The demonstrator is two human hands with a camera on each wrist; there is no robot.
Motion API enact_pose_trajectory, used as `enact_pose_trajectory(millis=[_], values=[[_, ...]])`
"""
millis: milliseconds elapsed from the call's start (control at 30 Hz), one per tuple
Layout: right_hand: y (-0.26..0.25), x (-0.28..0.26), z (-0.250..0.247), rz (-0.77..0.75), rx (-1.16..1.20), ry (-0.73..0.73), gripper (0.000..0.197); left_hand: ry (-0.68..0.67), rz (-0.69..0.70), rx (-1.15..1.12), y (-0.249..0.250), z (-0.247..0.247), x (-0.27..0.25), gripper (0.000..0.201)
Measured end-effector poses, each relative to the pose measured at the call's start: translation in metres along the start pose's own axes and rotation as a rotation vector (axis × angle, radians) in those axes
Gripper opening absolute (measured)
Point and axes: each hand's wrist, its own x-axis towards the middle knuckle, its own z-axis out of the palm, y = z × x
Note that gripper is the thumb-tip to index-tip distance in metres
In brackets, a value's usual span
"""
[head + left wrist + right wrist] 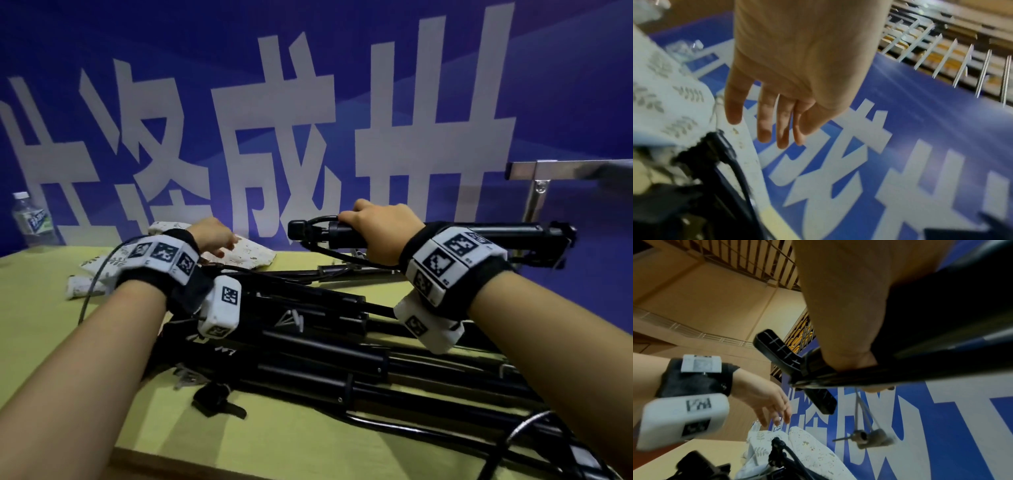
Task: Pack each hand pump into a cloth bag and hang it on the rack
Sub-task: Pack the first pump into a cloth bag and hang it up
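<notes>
**Pump in R hand, bag under L hand — item record**

Landmark: table point(61, 342), yellow-green top.

- Right hand point(380, 229): curled round the barrel of one black pump point(445, 234), lifted clear above the table's far edge. Pump's long axis runs roughly level, left-right across the view; foot/handle end to the right, hose end w/ loop pointing left toward the bags. In the right wrist view a ribbed black crosspiece sits just past the grip and a small grey nozzle dangles on a cord below.
- Left hand point(214, 238): fingers point(764, 123) straight and relaxed, holding nothing; hovers over the cloth bags point(250, 255) at the table's far left-centre. Contact w/ cloth: can't tell.
- Bags: pale, leaf/flower print, lying flat and rumpled; which one has its mouth open can't be told.
- More pumps point(325, 346): black, piled on the table's middle and right, nearer the person than the bags.
- Rack point(548, 171): metal bar and post beyond the table's far right corner, nothing seen hung on the part in view.
- Bottle point(32, 219): past the table's far left.

Key relation (judgement): the bags lie left of the held pump, and its hose end already faces them. L hand is the nearer to the cloth, so it probably opens a bag while R feeds the pump in endwise.
</notes>
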Motion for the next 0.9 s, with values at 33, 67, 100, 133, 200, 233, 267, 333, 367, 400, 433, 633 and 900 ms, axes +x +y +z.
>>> enact_pose_trajectory(millis=[33,67,100,133,200,233,267,333,367,400,433,633,900], values=[[0.001,0.008,0.003,0.015,0.006,-0.004,0.050,0.005,0.007,0.078,-0.001,0.002,0.009,0.030],[0.002,0.014,0.006,0.027,0.007,-0.009,0.049,0.000,0.023,0.154,-0.001,0.007,0.018,0.032],[0.004,0.019,0.009,0.036,0.004,-0.012,0.048,-0.038,0.034,0.243,0.001,0.012,0.026,0.035],[0.006,0.025,0.011,0.041,-0.001,-0.014,0.047,-0.093,0.042,0.329,0.002,0.019,0.035,0.037],[0.010,0.034,0.016,0.048,-0.013,-0.021,0.046,-0.180,0.046,0.457,0.002,0.033,0.053,0.041],[0.013,0.039,0.018,0.049,-0.016,-0.025,0.045,-0.202,0.042,0.486,0.001,0.041,0.062,0.043],[0.015,0.042,0.020,0.048,-0.015,-0.030,0.044,-0.213,0.041,0.517,-0.001,0.049,0.071,0.045],[0.020,0.049,0.025,0.046,-0.007,-0.045,0.045,-0.220,0.019,0.560,-0.006,0.062,0.085,0.047],[0.022,0.051,0.027,0.043,-0.003,-0.052,0.045,-0.219,0.016,0.573,-0.010,0.067,0.092,0.045],[0.023,0.054,0.030,0.040,-0.002,-0.059,0.045,-0.220,0.003,0.579,-0.013,0.071,0.098,0.043],[0.026,0.056,0.032,0.039,-0.003,-0.064,0.045,-0.211,-0.001,0.589,-0.015,0.073,0.104,0.041],[0.034,0.064,0.037,0.029,-0.007,-0.055,0.045,-0.181,-0.015,0.577,-0.028,0.067,0.125,0.037],[0.033,0.060,0.029,0.068,0.005,-0.031,0.047,0.492,0.310,0.112,-0.004,0.015,0.128,0.028]])
